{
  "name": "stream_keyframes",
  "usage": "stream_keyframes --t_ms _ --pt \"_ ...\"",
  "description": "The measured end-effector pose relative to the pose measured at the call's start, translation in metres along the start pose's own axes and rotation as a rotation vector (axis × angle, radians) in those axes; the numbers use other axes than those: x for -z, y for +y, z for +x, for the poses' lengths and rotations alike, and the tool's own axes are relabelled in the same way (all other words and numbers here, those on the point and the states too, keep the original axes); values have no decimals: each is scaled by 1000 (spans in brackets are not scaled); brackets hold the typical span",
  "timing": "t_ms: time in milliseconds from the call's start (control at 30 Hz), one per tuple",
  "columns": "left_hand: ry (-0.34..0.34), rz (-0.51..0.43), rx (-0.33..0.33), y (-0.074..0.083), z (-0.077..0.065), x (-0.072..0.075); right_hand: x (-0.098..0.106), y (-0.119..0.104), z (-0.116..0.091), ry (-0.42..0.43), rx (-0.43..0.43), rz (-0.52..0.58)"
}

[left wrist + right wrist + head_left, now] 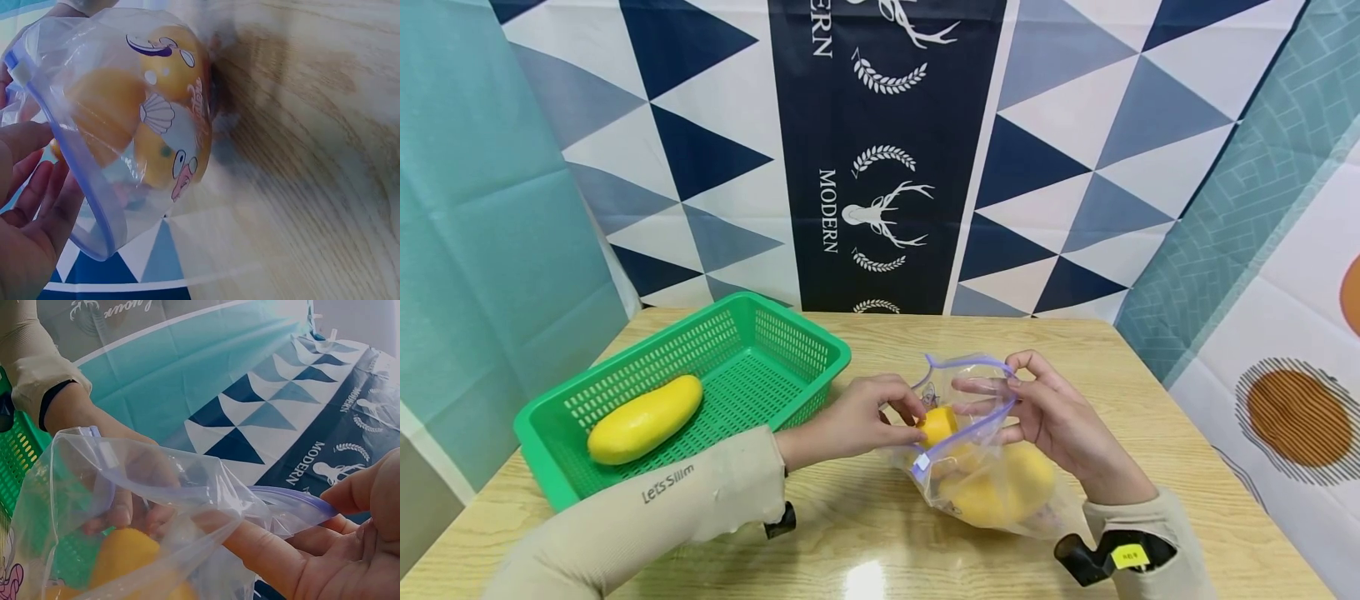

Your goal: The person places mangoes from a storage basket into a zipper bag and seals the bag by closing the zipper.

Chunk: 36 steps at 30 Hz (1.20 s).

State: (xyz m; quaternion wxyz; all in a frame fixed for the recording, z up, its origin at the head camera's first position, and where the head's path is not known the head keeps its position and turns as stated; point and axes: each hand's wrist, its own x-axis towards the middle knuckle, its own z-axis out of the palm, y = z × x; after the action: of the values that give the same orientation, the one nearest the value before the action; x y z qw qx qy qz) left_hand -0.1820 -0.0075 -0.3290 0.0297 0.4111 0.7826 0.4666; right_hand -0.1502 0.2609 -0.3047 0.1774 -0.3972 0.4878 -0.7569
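A clear zip bag (1052, 508) with a purple rim and a white slider lies on the table with its mouth spread. Several yellow-orange fruits (106, 112) show through its printed plastic. At the mouth, my left hand (865, 417) pinches a yellow-orange fruit (937, 426) between thumb and fingertips; in the right wrist view these fingertips are seen through the plastic, against the top of the fruit (125, 553). My right hand (1067, 425) grips the far right part of the rim between thumb and finger, its other fingers reaching inside the opening.
A green perforated basket (797, 333) stands at the left of the wooden table (820, 550). One long yellow fruit, mango-like (646, 419), lies in it. My left forearm passes over the basket's near side. A patterned cloth (880, 275) hangs behind the table.
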Motion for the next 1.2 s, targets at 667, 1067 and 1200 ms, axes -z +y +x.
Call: stream_keyframes --t_ms 667,1067,1200 --pt "-12 -58 -72 8 0 12 0 0 0 1 -10 9" --pt "43 -3 -68 18 -8 31 1 0 -1 -8 -1 3" --pt "70 65 -55 19 -14 42 2 0 -1 -5 -4 9"
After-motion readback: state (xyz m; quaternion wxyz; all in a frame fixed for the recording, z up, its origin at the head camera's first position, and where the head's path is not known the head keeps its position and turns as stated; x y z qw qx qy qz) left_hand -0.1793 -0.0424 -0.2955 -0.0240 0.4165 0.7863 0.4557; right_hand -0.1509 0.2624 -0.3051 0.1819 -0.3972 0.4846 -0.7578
